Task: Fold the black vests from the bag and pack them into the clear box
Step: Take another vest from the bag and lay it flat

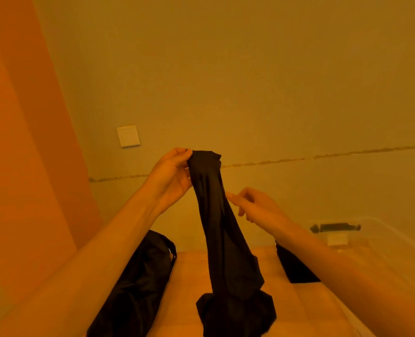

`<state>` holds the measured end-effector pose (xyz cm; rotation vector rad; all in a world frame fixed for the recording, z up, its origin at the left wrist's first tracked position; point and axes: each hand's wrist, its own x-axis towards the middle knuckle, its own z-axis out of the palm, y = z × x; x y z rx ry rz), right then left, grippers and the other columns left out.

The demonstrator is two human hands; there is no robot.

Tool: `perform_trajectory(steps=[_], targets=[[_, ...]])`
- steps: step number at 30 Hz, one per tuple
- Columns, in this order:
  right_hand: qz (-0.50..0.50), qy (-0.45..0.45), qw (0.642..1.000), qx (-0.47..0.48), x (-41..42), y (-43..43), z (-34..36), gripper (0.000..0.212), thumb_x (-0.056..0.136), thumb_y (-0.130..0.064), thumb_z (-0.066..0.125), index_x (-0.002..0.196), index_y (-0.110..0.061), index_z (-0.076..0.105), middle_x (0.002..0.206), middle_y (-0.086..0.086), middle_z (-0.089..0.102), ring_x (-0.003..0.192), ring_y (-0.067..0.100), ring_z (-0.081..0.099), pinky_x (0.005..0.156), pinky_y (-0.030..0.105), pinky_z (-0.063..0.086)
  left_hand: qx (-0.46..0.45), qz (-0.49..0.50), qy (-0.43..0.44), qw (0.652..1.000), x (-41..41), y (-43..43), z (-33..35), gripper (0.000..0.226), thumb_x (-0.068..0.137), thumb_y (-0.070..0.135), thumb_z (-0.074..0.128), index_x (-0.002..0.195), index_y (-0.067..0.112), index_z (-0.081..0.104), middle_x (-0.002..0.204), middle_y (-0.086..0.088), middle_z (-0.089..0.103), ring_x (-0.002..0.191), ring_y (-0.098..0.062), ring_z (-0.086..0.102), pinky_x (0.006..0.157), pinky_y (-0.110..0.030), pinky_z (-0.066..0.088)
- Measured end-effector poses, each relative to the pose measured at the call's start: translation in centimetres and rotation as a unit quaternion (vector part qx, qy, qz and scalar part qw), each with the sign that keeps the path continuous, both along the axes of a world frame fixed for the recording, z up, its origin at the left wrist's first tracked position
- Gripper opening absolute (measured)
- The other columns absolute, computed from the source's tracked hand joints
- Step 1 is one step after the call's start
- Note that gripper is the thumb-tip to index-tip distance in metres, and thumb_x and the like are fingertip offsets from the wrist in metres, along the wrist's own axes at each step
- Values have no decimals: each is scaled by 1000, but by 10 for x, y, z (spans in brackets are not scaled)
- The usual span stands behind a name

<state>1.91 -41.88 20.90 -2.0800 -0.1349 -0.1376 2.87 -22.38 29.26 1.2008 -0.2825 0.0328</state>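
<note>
A black vest (216,215) hangs in a long bunched strip in front of me, its lower end crumpled on the table. My left hand (170,176) pinches its top edge and holds it up. My right hand (252,205) is beside the vest's middle, fingers loosely curled, fingertips at the cloth's edge; whether they pinch it I cannot tell. A black bag (138,283) lies on the table to the left. The clear box (361,242) stands at the right, partly behind my right forearm. Another dark cloth (293,268) lies under that forearm.
The wooden table (191,271) runs up to a plain wall with a light switch (128,135). An orange wall or panel fills the left side. A dark handle or clip (335,227) sits on the clear box's far rim.
</note>
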Motion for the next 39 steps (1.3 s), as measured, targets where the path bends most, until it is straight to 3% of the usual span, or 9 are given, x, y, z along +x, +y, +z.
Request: perform_trajectory(steps=[4,7,13,17,22,28,32,35,39], targets=[[-49,-36,994,91,-20,19,-54,23,95,-42,66,98,-21,57,87,-5,62,75,4,61,55,14,43,-57,-19,-44,997,-1,5,2,20,103,10,49,84,14,54,90,-7,63,90,-20,66,73,-31,55],[-95,-43,994,36,-5,17,-74,15,97,-27,67,105,-23,55,92,-5,64,78,6,65,62,22,54,-62,-47,-79,994,-5,12,5,27,98,12,48,72,19,48,78,-1,52,77,-16,56,69,-30,44],[-106,43,991,-76,31,-6,-87,7,99,-18,60,105,-16,56,84,-3,58,76,10,57,58,21,41,-17,-4,-134,991,-17,24,8,32,92,7,42,70,20,23,69,3,22,62,-9,23,59,-27,19],[-105,235,948,188,40,-24,-71,24,102,-12,42,124,-8,52,114,16,67,97,31,71,86,43,48,41,108,-151,982,-9,37,-4,25,83,10,44,73,21,25,73,1,27,66,-10,30,57,-27,24],[-57,223,871,434,40,-36,-41,26,88,-1,37,102,-12,56,91,11,63,83,27,61,74,40,47,57,162,-142,975,0,50,-22,17,75,14,46,67,25,35,69,4,30,64,-10,28,61,-33,17],[33,257,824,504,55,-65,11,31,70,-11,47,96,-2,62,77,12,62,67,26,53,68,33,41,25,221,-129,966,11,63,-30,44,95,1,43,60,27,36,65,7,30,63,-9,28,62,-35,15],[-7,279,904,325,66,-68,23,25,90,-6,59,116,-4,60,73,10,59,52,13,37,44,24,32,-68,181,-111,975,20,72,-24,40,88,-1,44,66,23,22,73,3,21,63,-11,25,58,-29,25],[-15,272,956,111,58,-43,-1,38,94,-37,68,117,-7,66,91,11,71,68,18,59,59,30,51,-66,141,-114,981,21,73,-23,39,86,0,47,69,22,18,81,-2,13,66,-11,23,60,-29,24],[102,272,957,3,31,13,-37,65,84,-75,57,117,-19,63,108,4,72,97,18,69,82,32,55,11,108,-120,987,20,61,-27,40,88,-3,46,70,21,19,75,-1,16,65,-10,24,63,-33,15]])
